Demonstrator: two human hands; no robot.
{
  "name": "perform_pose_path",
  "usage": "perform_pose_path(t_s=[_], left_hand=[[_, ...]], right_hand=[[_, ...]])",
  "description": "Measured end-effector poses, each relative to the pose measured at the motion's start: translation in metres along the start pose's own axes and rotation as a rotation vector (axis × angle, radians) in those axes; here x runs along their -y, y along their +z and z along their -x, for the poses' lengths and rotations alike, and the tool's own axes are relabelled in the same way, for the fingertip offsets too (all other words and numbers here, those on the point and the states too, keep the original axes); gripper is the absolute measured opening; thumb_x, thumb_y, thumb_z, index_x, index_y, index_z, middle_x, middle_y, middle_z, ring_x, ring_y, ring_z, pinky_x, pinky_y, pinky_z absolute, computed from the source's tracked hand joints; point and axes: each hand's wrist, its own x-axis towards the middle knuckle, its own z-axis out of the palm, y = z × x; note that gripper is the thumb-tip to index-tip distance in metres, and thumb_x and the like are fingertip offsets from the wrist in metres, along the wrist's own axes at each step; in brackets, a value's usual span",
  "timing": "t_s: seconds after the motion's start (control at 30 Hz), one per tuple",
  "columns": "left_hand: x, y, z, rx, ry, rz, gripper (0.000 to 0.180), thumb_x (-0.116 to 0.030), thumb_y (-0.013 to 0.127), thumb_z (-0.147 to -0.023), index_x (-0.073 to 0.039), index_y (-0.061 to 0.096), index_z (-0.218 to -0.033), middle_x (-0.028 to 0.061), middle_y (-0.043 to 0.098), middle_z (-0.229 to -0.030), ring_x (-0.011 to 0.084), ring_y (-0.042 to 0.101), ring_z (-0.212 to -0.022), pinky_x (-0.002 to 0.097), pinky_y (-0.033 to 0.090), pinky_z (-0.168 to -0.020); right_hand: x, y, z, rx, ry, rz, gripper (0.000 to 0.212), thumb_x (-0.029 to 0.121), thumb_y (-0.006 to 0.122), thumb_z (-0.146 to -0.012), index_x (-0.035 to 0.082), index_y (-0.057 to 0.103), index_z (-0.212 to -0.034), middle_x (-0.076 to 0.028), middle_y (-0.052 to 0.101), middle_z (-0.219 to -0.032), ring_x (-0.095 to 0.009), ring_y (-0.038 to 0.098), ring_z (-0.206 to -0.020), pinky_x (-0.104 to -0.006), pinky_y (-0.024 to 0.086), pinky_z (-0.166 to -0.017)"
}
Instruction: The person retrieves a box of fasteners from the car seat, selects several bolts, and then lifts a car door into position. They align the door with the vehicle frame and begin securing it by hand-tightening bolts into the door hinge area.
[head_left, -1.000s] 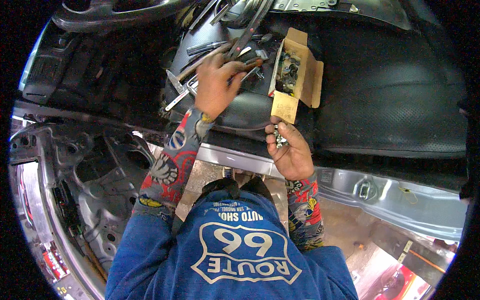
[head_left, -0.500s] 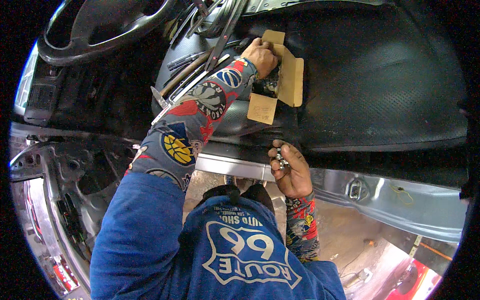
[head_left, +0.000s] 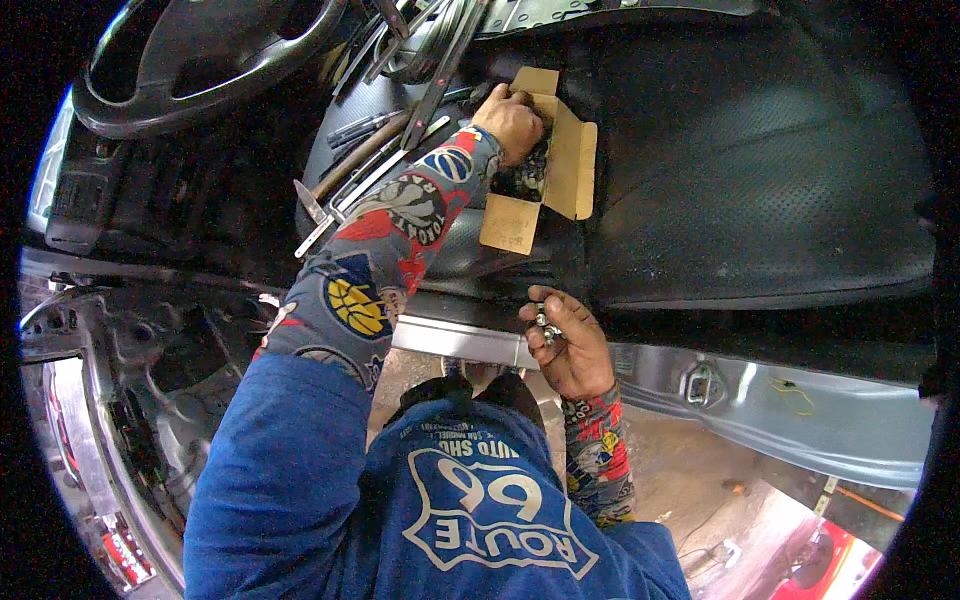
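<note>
An open cardboard box point(head_left: 567, 165) of small dark metal parts lies on the black car seat point(head_left: 760, 150). My left hand point(head_left: 512, 122) reaches into the box from its left side, and its fingertips are hidden among the parts. My right hand point(head_left: 568, 345) is lower down, over the seat's front edge by the door sill. It is cupped around a few small silver fasteners point(head_left: 545, 325). Both forearms wear patterned sleeves under a blue shirt.
Several long hand tools point(head_left: 375, 165) lie on the seat left of the box. The steering wheel point(head_left: 195, 60) is at upper left. A silver door sill point(head_left: 800, 415) with a latch loop runs below the seat. Bare car floor metal point(head_left: 150, 370) shows at left.
My left hand has left the tools and gone right into the cardboard box, settling deeper among the parts. My right hand has stayed by the sill with the fasteners.
</note>
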Motion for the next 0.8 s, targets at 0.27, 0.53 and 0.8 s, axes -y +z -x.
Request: perform_pose_path(t_s=[0.27,0.53,0.8], left_hand=[[-0.004,-0.082,0.062,-0.291,-0.23,1.188,0.029,-0.019,0.073,-0.081,-0.004,0.07,-0.106,0.0065,0.07,-0.096,0.0252,0.062,-0.093,0.0378,0.048,-0.084],[-0.031,-0.124,0.136,-0.364,0.248,2.473,0.025,-0.024,0.076,-0.087,-0.006,0.062,-0.097,0.0076,0.062,-0.093,0.0203,0.058,-0.091,0.0353,0.047,-0.083],[-0.03,-0.123,0.173,-0.355,0.281,2.583,0.025,-0.032,0.076,-0.088,-0.016,0.057,-0.092,0.0006,0.051,-0.087,0.0203,0.046,-0.091,0.0397,0.043,-0.084]], right_hand=[[0.005,0.004,0.004,-0.059,-0.011,0.019,0.031,0.022,0.064,-0.098,0.001,0.061,-0.121,-0.01,0.071,-0.095,-0.014,0.065,-0.069,-0.0241,0.052,-0.058],[-0.004,0.02,-0.011,0.081,0.007,0.022,0.03,0.022,0.059,-0.101,0.002,0.059,-0.123,-0.013,0.07,-0.1,-0.016,0.066,-0.07,-0.0265,0.054,-0.056],[-0.019,0.031,-0.015,0.107,0.086,-0.004,0.033,0.023,0.056,-0.101,0.0,0.058,-0.124,-0.015,0.07,-0.103,-0.019,0.069,-0.074,-0.0301,0.058,-0.062]])
